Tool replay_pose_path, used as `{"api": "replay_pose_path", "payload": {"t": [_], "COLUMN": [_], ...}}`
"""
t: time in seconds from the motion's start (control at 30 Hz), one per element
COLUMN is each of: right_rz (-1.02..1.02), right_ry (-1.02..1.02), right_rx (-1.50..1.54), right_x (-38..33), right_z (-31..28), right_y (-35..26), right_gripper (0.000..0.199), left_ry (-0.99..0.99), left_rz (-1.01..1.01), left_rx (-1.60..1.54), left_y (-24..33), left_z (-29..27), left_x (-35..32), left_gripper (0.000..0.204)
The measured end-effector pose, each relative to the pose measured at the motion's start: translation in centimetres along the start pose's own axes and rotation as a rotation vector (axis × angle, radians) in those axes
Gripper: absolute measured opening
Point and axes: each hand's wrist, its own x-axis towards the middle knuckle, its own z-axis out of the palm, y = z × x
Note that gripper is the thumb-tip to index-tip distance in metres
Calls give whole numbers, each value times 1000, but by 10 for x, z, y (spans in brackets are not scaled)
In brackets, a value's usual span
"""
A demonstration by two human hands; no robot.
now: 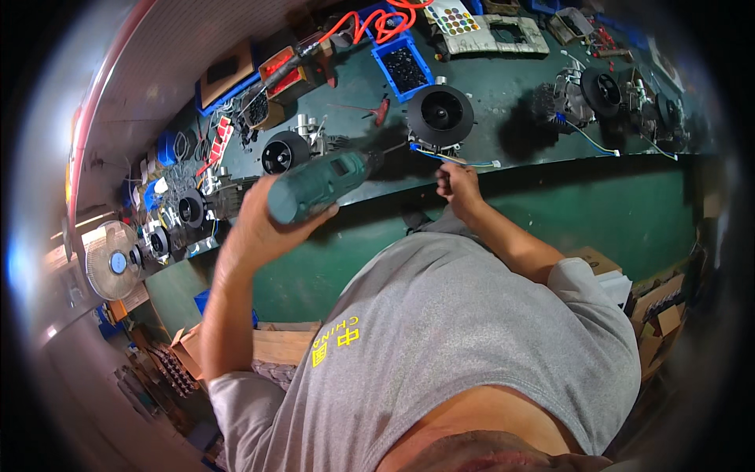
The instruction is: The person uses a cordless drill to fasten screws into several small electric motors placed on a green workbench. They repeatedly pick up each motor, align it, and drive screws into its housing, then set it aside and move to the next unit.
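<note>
My left hand [263, 224] is wrapped round a green power drill [318, 187]. Its long thin bit points right and reaches the lower left of a motor unit topped by a round black fan wheel [440, 114]. From that unit's base a bundle of thin wires [452, 158] with a white plug runs right along the bench edge. Just below these wires is my right hand [459, 187], its fingers curled closed; whatever they may hold is hidden. To the left of the drill stands another fan unit [285, 152], partly covered by the drill body.
More fan units [602, 90] stand to the right, with others [191, 206] to the left. Behind are a blue bin of small black parts [403, 69], a red-handled tool [380, 112], a coiled orange hose [381, 27] and a red-lined box [285, 75]. A standing fan [114, 259] is at far left.
</note>
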Motion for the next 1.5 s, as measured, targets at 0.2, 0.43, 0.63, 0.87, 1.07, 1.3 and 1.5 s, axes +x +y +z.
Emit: {"api": "replay_pose_path", "payload": {"t": [0.2,0.43,0.63,0.87,1.07,1.3,1.5], "right_rz": [-497,-584,-543,-568,-570,-460,-367], "right_ry": [75,-20,61,39,37,-10,-32], "right_rx": [-342,-400,-562,-545,-529,-514,-258], "right_x": [-6,34,37,44,38,23,5], "right_z": [-9,-10,-13,-17,-13,-22,-81], "right_y": [-36,-50,-50,-45,-49,-63,-75], "right_gripper": [57,70,70,69,68,54,42], "left_ry": [-475,-529,-551,-573,-551,-503,-465], "left_rz": [-1,36,15,9,23,95,26], "left_rx": [252,238,266,289,302,380,126], "left_y": [38,47,50,55,55,64,64], "left_z": [-19,-16,-15,-12,-9,-8,-35], "left_x": [82,111,119,126,120,107,83], "left_gripper": [34,36,34,35,36,38,39]}}
